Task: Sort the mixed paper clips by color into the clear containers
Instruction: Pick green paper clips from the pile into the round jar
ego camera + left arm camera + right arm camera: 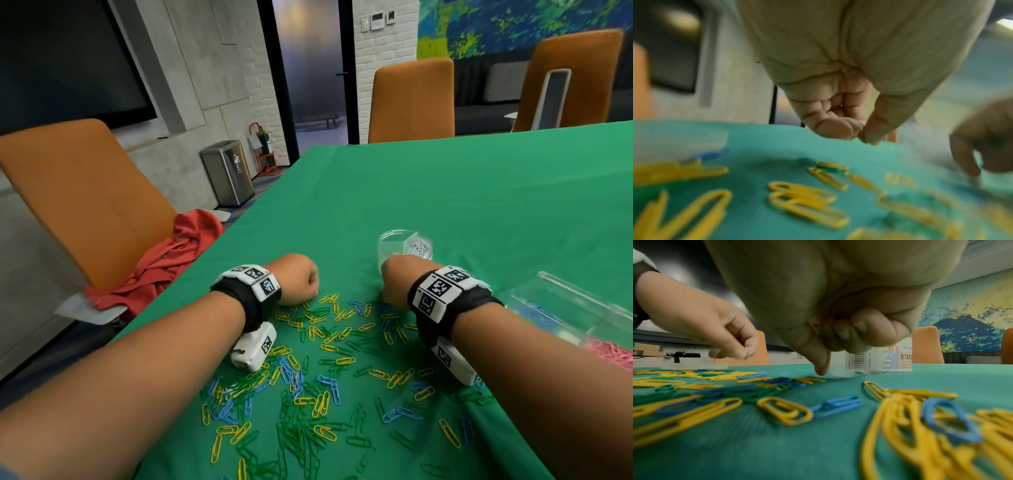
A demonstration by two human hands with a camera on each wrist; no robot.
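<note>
Yellow, green and blue paper clips (pixel 322 363) lie scattered on the green cloth. My left hand (pixel 298 279) hovers at the pile's far edge; its thumb and forefinger pinch a green clip (pixel 864 138). My right hand (pixel 397 284) is curled into a fist just in front of the round clear container (pixel 404 248), thumb tip (pixel 822 368) pointing down near the cloth. A sliver of green (pixel 818 333) shows between its thumb and curled fingers. The round container (pixel 879 365) holds silver clips in one section. A second clear container (pixel 565 308) at the right holds blue and pink clips.
The green table (pixel 479 192) stretches far beyond the containers. An orange chair (pixel 82 195) with a red cloth (pixel 171 253) stands at the left table edge, and more orange chairs (pixel 412 99) stand at the far side.
</note>
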